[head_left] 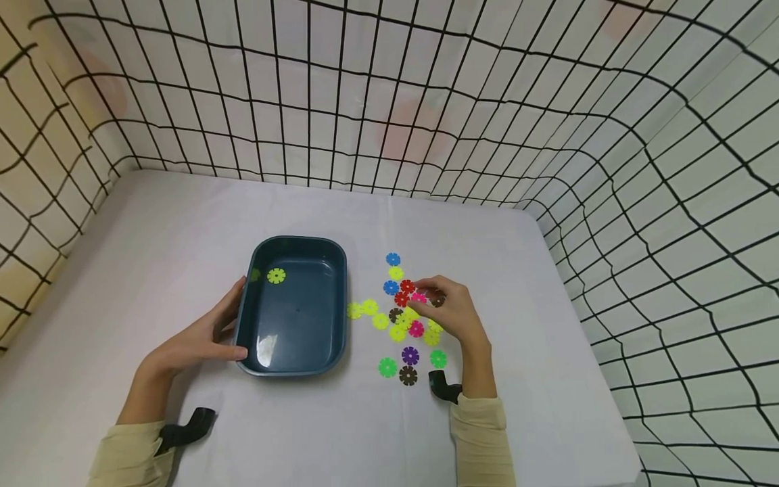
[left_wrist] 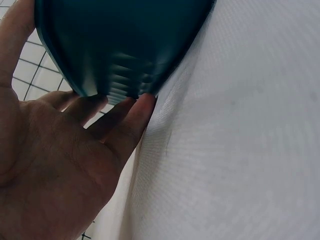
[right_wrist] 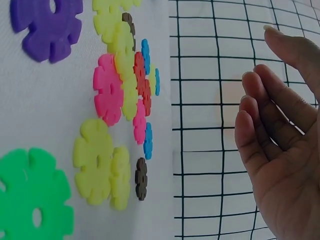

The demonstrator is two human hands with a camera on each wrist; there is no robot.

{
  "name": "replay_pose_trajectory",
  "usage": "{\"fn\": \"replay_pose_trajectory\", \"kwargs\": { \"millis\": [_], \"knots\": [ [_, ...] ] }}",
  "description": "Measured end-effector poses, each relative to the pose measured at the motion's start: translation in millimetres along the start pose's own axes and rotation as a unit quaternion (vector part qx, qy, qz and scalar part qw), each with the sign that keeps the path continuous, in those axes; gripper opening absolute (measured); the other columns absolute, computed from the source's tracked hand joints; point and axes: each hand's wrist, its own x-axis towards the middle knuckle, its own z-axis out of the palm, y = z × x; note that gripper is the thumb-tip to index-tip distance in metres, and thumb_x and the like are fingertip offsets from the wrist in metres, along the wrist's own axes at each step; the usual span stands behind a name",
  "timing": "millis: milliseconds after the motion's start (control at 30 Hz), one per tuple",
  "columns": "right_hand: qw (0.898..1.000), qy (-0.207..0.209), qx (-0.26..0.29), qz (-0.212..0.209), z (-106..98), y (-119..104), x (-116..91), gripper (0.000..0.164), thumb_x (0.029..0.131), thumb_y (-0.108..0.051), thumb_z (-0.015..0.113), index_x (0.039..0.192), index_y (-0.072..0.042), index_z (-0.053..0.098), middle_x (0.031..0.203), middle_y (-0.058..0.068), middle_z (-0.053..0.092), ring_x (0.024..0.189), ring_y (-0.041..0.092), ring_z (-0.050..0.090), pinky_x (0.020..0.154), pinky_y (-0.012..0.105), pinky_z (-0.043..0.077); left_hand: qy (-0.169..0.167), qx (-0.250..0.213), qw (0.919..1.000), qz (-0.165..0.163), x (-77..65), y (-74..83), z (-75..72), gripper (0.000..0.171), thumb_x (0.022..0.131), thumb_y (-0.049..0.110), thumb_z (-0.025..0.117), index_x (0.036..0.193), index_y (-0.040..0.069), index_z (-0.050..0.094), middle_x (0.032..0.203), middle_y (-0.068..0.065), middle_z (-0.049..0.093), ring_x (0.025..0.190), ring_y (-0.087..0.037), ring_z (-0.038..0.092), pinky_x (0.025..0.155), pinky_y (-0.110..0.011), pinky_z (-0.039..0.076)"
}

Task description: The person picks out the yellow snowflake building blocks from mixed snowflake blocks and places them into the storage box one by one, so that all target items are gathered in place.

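Note:
A dark blue-green plastic tray [head_left: 298,338] stands left of centre in the head view. A yellow notched disc [head_left: 276,275] shows inside it, near the far left. My left hand [head_left: 197,341] holds the tray's left side, thumb at the near corner and other fingers against the outer wall; in the left wrist view, fingertips [left_wrist: 146,102] touch that wall. My right hand [head_left: 453,311] hovers over the loose discs, thumb and fingers apart. The right wrist view shows that hand [right_wrist: 285,145] holding nothing. Beneath it are red discs [head_left: 402,299], a pink disc [head_left: 416,329] and yellow discs [head_left: 380,321].
Blue discs [head_left: 391,287] lie at the pile's far side. Nearer are a purple disc [head_left: 410,356], green discs [head_left: 387,367] and a dark brown disc [head_left: 408,375]. A black wire grid [head_left: 365,101] encloses the white-covered table [head_left: 341,433] at the back and sides.

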Motion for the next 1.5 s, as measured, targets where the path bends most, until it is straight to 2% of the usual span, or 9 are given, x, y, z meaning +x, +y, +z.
{"fn": "replay_pose_trajectory", "kwargs": {
  "millis": [167, 400, 500, 600, 733, 1200, 1300, 1400, 1500],
  "knots": [
    [0.999, 0.01, -0.014, 0.036, 1, 5, -9, 0.041, 0.081, -0.026, 0.079, 0.115, -0.004, 0.069, 0.106, 0.011, 0.07, 0.093, 0.03, 0.061, 0.081, 0.036, 0.053, -0.002, 0.007, 1.0, 0.0, -0.1, 0.0, -0.1, 0.117, 0.078, 0.01, 0.076, 0.156, 0.032, -0.008, 0.164, -0.018, -0.004, 0.145, -0.054, 0.009, 0.11, -0.049, 0.033],
    [0.996, 0.016, -0.035, 0.08, 5, 19, -22, 0.039, 0.081, -0.027, 0.08, 0.113, -0.007, 0.069, 0.106, 0.006, 0.07, 0.095, 0.023, 0.059, 0.085, 0.038, 0.052, -0.004, -0.005, 1.0, 0.003, -0.1, -0.6, 0.5, 0.118, 0.078, 0.008, 0.075, 0.156, 0.031, -0.009, 0.164, -0.019, -0.005, 0.144, -0.055, 0.008, 0.104, -0.073, 0.022],
    [0.995, 0.017, -0.038, 0.092, 6, 26, -26, 0.038, 0.08, -0.027, 0.08, 0.111, -0.008, 0.07, 0.104, 0.006, 0.07, 0.094, 0.023, 0.058, 0.085, 0.04, 0.052, -0.003, -0.003, 1.0, 0.002, -0.2, -1.0, 0.6, 0.117, 0.077, 0.008, 0.076, 0.156, 0.031, -0.008, 0.164, -0.02, -0.005, 0.144, -0.055, 0.008, 0.112, -0.044, 0.034],
    [0.993, 0.015, -0.041, 0.105, 7, 32, -30, 0.038, 0.079, -0.028, 0.08, 0.11, -0.009, 0.07, 0.103, 0.005, 0.07, 0.093, 0.022, 0.057, 0.084, 0.038, 0.051, -0.003, -0.004, 1.0, 0.003, -0.6, -1.1, 0.2, 0.117, 0.078, 0.009, 0.076, 0.156, 0.03, -0.008, 0.164, -0.02, -0.005, 0.144, -0.056, 0.008, 0.1, -0.012, 0.032],
    [0.992, 0.015, -0.054, 0.112, 7, 40, -33, 0.038, 0.079, -0.028, 0.081, 0.11, -0.01, 0.071, 0.099, 0.004, 0.069, 0.09, 0.02, 0.056, 0.081, 0.034, 0.05, -0.003, -0.005, 1.0, 0.005, -1.0, -1.1, -0.3, 0.117, 0.078, 0.009, 0.076, 0.157, 0.03, -0.008, 0.163, -0.022, -0.004, 0.143, -0.056, 0.008, 0.094, -0.004, 0.029],
    [0.985, 0.013, -0.082, 0.151, 7, 56, -42, 0.04, 0.079, -0.025, 0.08, 0.113, -0.007, 0.069, 0.099, 0.005, 0.067, 0.09, 0.019, 0.055, 0.082, 0.035, 0.048, -0.001, 0.003, 1.0, 0.004, -0.3, -0.4, 1.3, 0.117, 0.077, 0.01, 0.076, 0.156, 0.031, -0.008, 0.164, -0.021, -0.003, 0.144, -0.056, 0.009, 0.096, -0.008, 0.031],
    [0.983, 0.011, -0.084, 0.162, 7, 56, -44, 0.04, 0.079, -0.026, 0.08, 0.113, -0.008, 0.069, 0.101, 0.005, 0.067, 0.093, 0.02, 0.057, 0.085, 0.037, 0.049, 0.0, 0.008, 1.0, 0.003, -0.3, 0.2, 1.4, 0.117, 0.077, 0.011, 0.076, 0.156, 0.031, -0.009, 0.164, -0.021, -0.003, 0.144, -0.055, 0.01, 0.108, -0.032, 0.036],
    [0.982, 0.011, -0.083, 0.17, 7, 55, -44, 0.04, 0.079, -0.026, 0.08, 0.112, -0.007, 0.069, 0.102, 0.006, 0.067, 0.095, 0.022, 0.058, 0.088, 0.04, 0.05, 0.0, 0.006, 1.0, 0.003, -0.1, 0.4, 1.8, 0.118, 0.077, 0.01, 0.076, 0.156, 0.03, -0.009, 0.163, -0.021, -0.004, 0.144, -0.056, 0.009, 0.108, -0.064, 0.029],
    [0.98, 0.011, -0.087, 0.177, 7, 55, -44, 0.039, 0.079, -0.027, 0.08, 0.111, -0.007, 0.069, 0.102, 0.006, 0.067, 0.097, 0.022, 0.06, 0.09, 0.041, 0.051, 0.001, -0.002, 1.0, 0.005, 0.2, 0.3, 2.2, 0.118, 0.077, 0.01, 0.075, 0.156, 0.031, -0.009, 0.163, -0.021, -0.005, 0.144, -0.056, 0.008, 0.104, -0.074, 0.021]
  ]
}}
